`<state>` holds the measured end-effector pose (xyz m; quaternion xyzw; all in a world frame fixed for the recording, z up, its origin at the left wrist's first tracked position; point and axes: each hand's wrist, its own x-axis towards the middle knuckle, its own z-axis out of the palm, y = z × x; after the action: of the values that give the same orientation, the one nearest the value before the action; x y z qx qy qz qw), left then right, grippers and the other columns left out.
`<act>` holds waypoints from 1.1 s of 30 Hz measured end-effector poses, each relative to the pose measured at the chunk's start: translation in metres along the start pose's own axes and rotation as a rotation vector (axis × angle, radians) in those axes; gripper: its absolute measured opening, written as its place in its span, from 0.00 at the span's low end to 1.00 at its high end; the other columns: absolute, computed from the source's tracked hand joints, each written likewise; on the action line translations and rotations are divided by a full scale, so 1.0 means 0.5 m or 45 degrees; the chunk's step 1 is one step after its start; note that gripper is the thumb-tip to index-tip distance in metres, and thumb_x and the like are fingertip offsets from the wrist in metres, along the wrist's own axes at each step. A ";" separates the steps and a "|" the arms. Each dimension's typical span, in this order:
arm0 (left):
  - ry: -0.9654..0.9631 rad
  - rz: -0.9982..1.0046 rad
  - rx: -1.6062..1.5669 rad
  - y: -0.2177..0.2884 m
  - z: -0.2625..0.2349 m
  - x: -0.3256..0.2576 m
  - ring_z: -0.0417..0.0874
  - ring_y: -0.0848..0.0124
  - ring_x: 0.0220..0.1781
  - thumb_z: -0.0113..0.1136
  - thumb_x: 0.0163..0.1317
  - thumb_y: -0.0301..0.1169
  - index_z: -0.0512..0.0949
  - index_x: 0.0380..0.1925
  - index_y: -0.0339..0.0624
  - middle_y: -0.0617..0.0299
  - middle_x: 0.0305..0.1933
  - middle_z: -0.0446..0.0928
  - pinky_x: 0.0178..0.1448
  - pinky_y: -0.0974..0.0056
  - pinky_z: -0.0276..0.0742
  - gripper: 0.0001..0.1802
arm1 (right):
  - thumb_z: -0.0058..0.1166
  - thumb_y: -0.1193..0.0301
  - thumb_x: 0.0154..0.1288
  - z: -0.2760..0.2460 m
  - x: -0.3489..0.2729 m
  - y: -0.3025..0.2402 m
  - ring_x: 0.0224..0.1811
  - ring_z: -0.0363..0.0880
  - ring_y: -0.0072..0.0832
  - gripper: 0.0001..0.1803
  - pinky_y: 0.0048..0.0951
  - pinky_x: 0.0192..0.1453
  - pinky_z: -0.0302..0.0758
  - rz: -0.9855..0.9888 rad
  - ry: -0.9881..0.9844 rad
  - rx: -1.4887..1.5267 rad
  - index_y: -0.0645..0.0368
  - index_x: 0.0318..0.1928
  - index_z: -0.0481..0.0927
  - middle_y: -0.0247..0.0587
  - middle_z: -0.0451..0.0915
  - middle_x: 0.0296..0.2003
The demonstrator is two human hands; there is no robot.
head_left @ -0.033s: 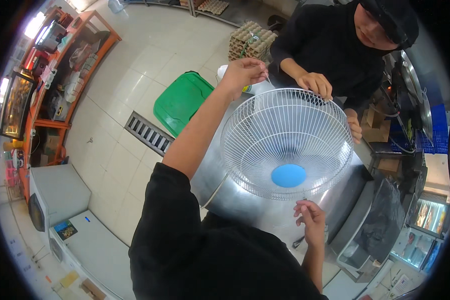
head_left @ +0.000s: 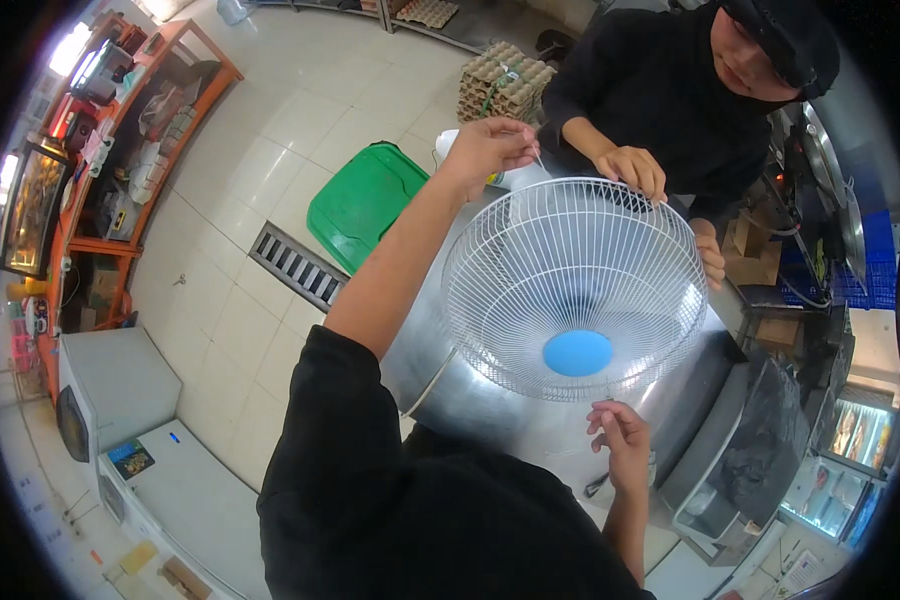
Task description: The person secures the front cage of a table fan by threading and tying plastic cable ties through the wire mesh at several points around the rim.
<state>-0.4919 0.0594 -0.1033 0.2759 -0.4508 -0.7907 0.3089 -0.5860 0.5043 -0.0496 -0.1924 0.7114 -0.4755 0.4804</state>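
Observation:
A white wire fan guard [head_left: 490, 235] with a round blue centre badge [head_left: 578, 353] stands tilted over a steel table [head_left: 425, 345]. My left hand [head_left: 485, 160] is raised at its far left rim, thumb and fingers pinched on a thin pale strip [head_left: 539, 158]. Just below the guard's near rim, my right hand [head_left: 625, 440] has its fingers curled together; whatever they may hold is too small to make out. Across the table, a co-worker's hand [head_left: 630, 170] grips the far rim, and their other hand [head_left: 708, 258] is at the right side.
A green lid [head_left: 365, 205] is left of the table, near a floor drain grate [head_left: 295, 265]. Stacked egg trays [head_left: 505, 82] stand beyond. An orange shelf [head_left: 160, 130] and a white chest freezer [head_left: 185, 500] are at left. A black bag [head_left: 765, 440] lies at right.

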 end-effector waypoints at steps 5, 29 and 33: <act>-0.121 -0.120 0.050 0.017 0.007 -0.019 0.86 0.72 0.46 0.65 0.68 0.31 0.78 0.50 0.34 0.55 0.45 0.84 0.54 0.67 0.84 0.15 | 0.52 0.70 0.76 0.005 0.014 -0.005 0.37 0.79 0.21 0.12 0.22 0.31 0.75 0.030 -0.028 -0.007 0.65 0.50 0.81 0.39 0.82 0.40; -0.222 -0.505 0.119 -0.009 0.004 -0.004 0.76 0.77 0.42 0.67 0.65 0.36 0.85 0.40 0.47 0.70 0.42 0.83 0.42 0.67 0.68 0.08 | 0.51 0.79 0.72 0.084 0.090 -0.208 0.34 0.77 0.18 0.12 0.14 0.27 0.69 -0.378 -0.363 -0.163 0.65 0.53 0.81 0.40 0.80 0.41; -0.216 -0.547 0.197 0.004 0.012 -0.006 0.79 0.76 0.50 0.66 0.66 0.37 0.84 0.43 0.44 0.68 0.44 0.83 0.55 0.62 0.71 0.11 | 0.53 0.80 0.71 0.102 0.104 -0.219 0.33 0.76 0.17 0.12 0.15 0.27 0.69 -0.393 -0.377 -0.118 0.66 0.52 0.82 0.39 0.80 0.40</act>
<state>-0.4938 0.0640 -0.0982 0.3209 -0.4654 -0.8216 0.0728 -0.5861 0.3897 0.0143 -0.3886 0.6165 -0.4766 0.4917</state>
